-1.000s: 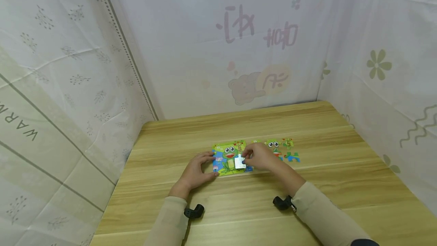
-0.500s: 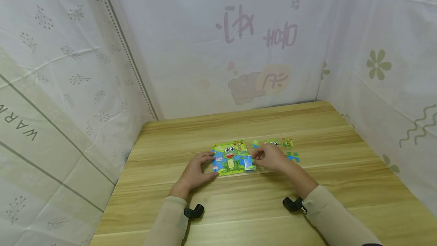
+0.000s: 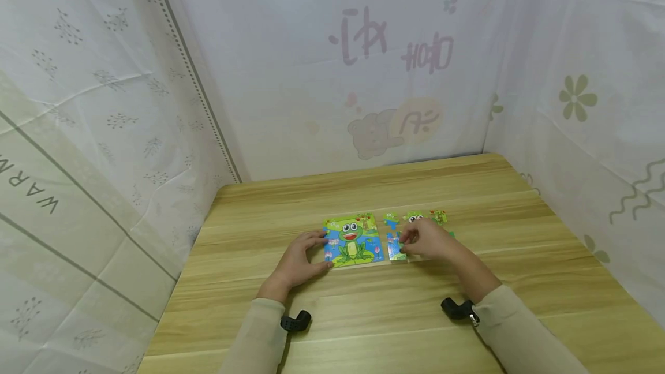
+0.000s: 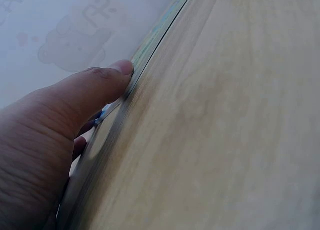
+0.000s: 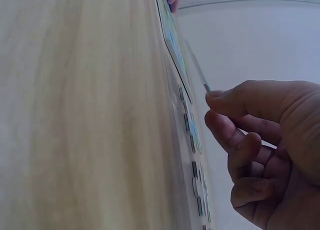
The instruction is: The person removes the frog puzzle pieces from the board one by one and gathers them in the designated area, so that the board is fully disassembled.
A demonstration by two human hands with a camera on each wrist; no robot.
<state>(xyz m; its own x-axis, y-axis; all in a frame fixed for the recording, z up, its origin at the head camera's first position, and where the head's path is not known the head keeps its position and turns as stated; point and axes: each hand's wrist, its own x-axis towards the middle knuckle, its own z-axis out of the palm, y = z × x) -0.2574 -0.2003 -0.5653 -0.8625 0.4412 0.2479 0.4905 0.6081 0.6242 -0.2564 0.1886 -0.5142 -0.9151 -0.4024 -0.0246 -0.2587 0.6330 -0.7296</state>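
Note:
A square frog-picture puzzle board (image 3: 352, 241) lies on the table in the head view. My left hand (image 3: 297, 261) holds its left side, thumb near the lower corner and fingers along the edge; in the left wrist view the thumb (image 4: 100, 87) presses on the board's rim. My right hand (image 3: 428, 240) pinches a blue jigsaw piece (image 3: 396, 249) between thumb and index finger, just right of the board. Edge-on in the right wrist view, that piece (image 5: 198, 70) is raised off the table, with the other fingers curled behind.
Several loose jigsaw pieces lie right of the board, among them a green-and-blue one (image 3: 391, 220), one with frog eyes (image 3: 414, 216) and one with a tree (image 3: 439, 216); my right hand covers others. Printed curtains (image 3: 291, 74) surround the wooden table (image 3: 363, 316).
My right hand has carried the pinched jigsaw piece rightward, from over the board to beside it, uncovering the board's right part. The left hand has stayed in place.

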